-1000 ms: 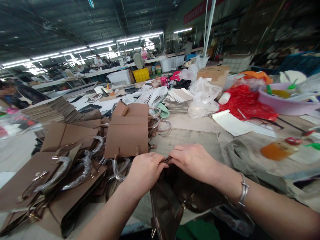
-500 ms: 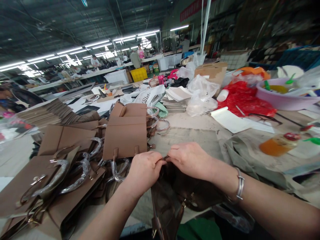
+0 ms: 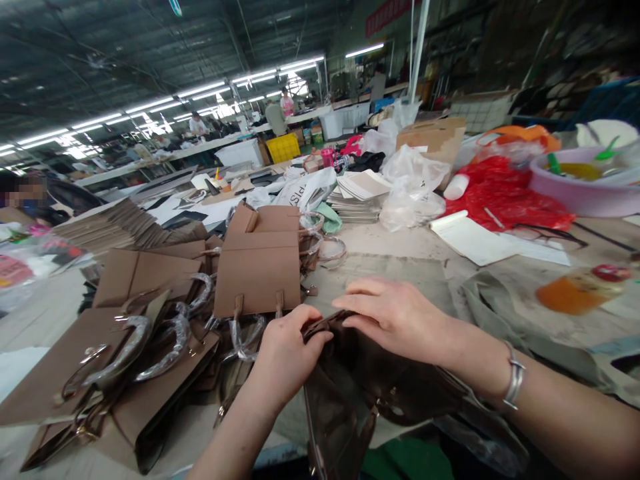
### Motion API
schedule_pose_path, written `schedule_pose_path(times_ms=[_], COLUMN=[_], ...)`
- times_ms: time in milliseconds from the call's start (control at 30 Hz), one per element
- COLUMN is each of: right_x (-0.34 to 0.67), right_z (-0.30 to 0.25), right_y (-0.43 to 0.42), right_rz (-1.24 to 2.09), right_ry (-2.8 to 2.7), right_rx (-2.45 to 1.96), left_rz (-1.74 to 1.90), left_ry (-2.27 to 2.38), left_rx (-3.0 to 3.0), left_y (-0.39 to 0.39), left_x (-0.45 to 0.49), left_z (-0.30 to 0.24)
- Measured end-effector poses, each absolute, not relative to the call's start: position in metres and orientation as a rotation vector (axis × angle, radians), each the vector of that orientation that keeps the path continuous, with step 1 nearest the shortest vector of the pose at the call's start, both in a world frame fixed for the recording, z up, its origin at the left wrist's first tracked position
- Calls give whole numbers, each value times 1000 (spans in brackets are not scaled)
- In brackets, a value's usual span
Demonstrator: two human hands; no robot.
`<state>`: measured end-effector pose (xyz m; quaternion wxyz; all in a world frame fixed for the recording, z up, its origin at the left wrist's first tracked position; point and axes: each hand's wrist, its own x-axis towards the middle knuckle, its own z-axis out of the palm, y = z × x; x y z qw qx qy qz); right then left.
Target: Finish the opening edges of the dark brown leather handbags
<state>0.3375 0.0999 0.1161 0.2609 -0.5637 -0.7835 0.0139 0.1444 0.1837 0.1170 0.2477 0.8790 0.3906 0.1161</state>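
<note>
A dark brown leather bag (image 3: 365, 393) lies at the near edge of the worktable, partly hanging over it. My left hand (image 3: 287, 353) is closed around the bag's top edge on its left side. My right hand (image 3: 395, 317) rests on the bag's top edge from the right, fingers curled over the leather; a metal bangle sits on that wrist. To the left lies a heap of tan bags (image 3: 150, 333) with plastic-wrapped handles, and one flat tan bag (image 3: 257, 270) lies just beyond my left hand.
Stacked card pieces (image 3: 357, 197), plastic bags (image 3: 413, 190), a red bag (image 3: 505, 197), a white notepad (image 3: 473, 240), a pink basin (image 3: 587, 183) and an orange-filled bottle (image 3: 575, 293) crowd the table's far and right side. Other people work at distant benches.
My left hand slid down and back along the bag's edge. My right hand's fingers opened out over the leather, and the bag's mouth now gapes wider.
</note>
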Motion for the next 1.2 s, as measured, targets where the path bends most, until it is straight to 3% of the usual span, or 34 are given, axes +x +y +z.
schedule_pose_path(times_ms=[433,733,1200], right_x=[328,322,336], right_z=[115,113,110], right_y=[105,109,114], right_rz=[-358,-300,-67], right_ry=[-2334,-2281,-2446], right_rx=[-1378,-1500,-1268], left_rz=[315,372,299], left_ry=[1106,1075,985], left_rx=[2403,2409,2447], left_y=[179,179,184], left_x=[151,151,153], left_z=[115,110,113])
